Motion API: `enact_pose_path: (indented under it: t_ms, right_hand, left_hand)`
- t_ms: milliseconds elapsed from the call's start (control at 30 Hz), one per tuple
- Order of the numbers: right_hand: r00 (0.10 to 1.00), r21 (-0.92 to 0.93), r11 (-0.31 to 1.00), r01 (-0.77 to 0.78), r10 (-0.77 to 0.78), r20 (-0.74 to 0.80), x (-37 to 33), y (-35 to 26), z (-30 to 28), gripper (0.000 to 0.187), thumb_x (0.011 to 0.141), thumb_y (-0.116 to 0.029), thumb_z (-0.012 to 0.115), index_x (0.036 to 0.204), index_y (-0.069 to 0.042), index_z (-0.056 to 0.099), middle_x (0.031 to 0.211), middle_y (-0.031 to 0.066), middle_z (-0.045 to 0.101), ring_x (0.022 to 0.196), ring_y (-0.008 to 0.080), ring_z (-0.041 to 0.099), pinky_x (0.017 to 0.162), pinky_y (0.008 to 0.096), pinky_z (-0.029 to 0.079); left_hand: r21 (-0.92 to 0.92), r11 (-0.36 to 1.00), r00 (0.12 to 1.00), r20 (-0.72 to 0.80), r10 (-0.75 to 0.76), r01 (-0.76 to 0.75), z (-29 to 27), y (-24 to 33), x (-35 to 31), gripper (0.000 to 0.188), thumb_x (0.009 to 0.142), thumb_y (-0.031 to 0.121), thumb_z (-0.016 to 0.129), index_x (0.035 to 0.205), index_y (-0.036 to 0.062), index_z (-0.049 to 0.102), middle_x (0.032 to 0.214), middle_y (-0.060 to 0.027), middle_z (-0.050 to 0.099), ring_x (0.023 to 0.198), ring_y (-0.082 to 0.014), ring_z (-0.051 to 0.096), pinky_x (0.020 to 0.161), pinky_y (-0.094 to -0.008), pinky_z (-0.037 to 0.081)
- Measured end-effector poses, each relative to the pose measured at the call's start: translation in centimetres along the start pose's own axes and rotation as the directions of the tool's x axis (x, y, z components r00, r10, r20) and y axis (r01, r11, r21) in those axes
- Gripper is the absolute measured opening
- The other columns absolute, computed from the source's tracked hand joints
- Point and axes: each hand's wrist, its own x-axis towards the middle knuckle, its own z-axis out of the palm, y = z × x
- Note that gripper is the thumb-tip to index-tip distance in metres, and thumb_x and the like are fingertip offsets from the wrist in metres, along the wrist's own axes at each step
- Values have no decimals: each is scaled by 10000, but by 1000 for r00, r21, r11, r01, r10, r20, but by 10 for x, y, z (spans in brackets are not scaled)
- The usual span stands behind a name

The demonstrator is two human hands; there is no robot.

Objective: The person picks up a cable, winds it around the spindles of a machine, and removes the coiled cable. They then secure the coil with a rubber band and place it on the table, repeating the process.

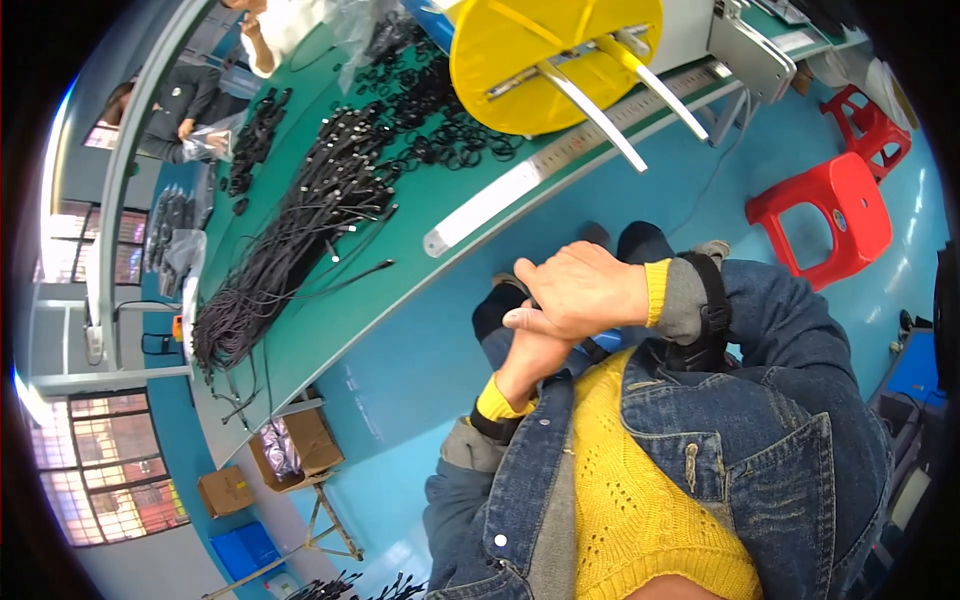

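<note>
Your right hand [590,285] lies over your left hand [535,355], and both are touching in front of your body, beside the green bench [315,335]. On the left of the bench there is a long bundle of black cables [290,240]; to its right, small black rings [450,152]. A yellow reel [510,50] stands farther, near a metal ruler [490,205] along the edge.
</note>
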Motion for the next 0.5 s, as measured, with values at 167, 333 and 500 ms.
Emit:
enact_pose_path:
  t_ms: [167, 333, 500]
  right_hand:
    - [995, 70, 997, 34, -27, -94, 0, 13, 16, 404, 833, -387, 492, 817, 17, 491, 592, 211, 563, 576, 402, 551, 537, 476, 428]
    - [985, 148, 988, -39, 63, -159, 12, 18, 29, 397, 823, -362, 464, 770, 23, 542, 632, 228, 578, 633, 394, 576, 601, 472, 451]
    - [958, 288, 957, -41, 120, -261, 34, 44, 47, 390, 821, -337, 483, 669, 15, 553, 572, 223, 550, 562, 392, 556, 547, 468, 440]
  left_hand:
    - [-282, 958, 991, -96, -90, 59, 6, 9, 4, 274, 754, 61, 603, 1023, 28, 561, 1022, -117, 587, 944, -217, 556, 766, -346, 451]
    - [-178, 973, 978, -118, -172, 150, -6, 21, 10, 253, 758, 36, 577, 1008, 4, 558, 1014, -124, 583, 922, -221, 563, 738, -346, 459]
    - [-692, 567, 894, 327, -305, 447, -34, -10, 18, 237, 767, 38, 546, 995, -24, 557, 994, -133, 589, 862, -213, 577, 648, -326, 468]
